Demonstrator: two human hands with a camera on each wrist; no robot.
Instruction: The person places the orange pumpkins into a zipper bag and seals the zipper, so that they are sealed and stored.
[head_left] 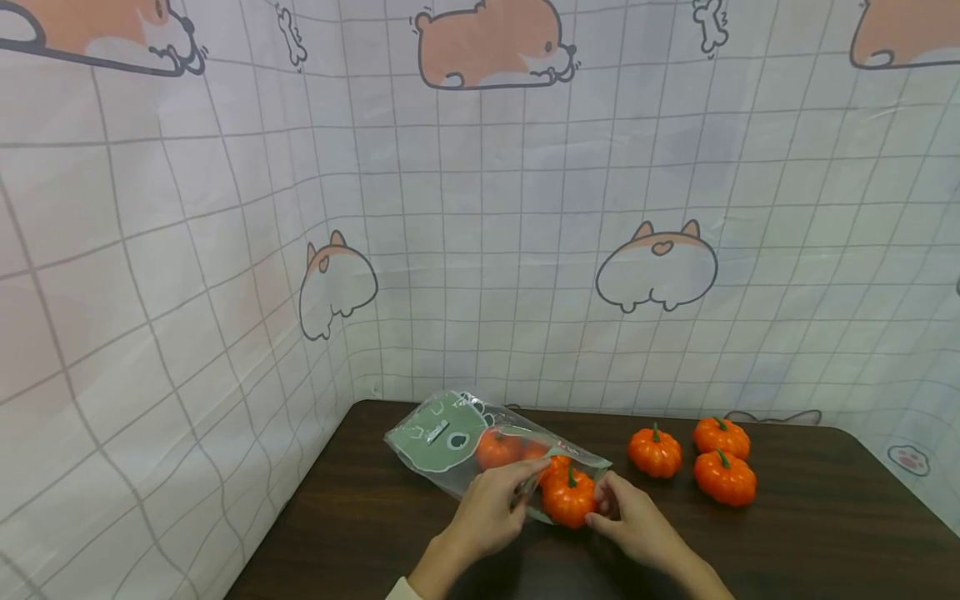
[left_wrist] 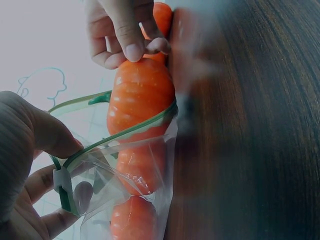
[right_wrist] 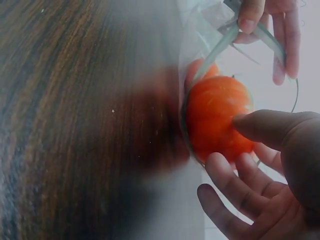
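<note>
A clear zip bag [head_left: 427,454] with a green animal print lies on the table, its mouth towards me. Several small orange pumpkins show through its plastic. My left hand [head_left: 487,508] pinches the green-edged rim beside the white zip slider [left_wrist: 62,179], and the mouth gapes. Right at that opening sits a pumpkin [head_left: 567,502] with a green stem, partly inside the rim in the left wrist view. My right hand [head_left: 637,521] holds this pumpkin from its right side, thumb and fingertips against its skin.
Three more pumpkins stand right of the bag on the dark wooden table [head_left: 360,517]: one nearer the bag [head_left: 655,454], one behind [head_left: 722,435] and one in front [head_left: 724,479]. A white gridded cloth [head_left: 517,333] with dog drawings hangs behind and at the left.
</note>
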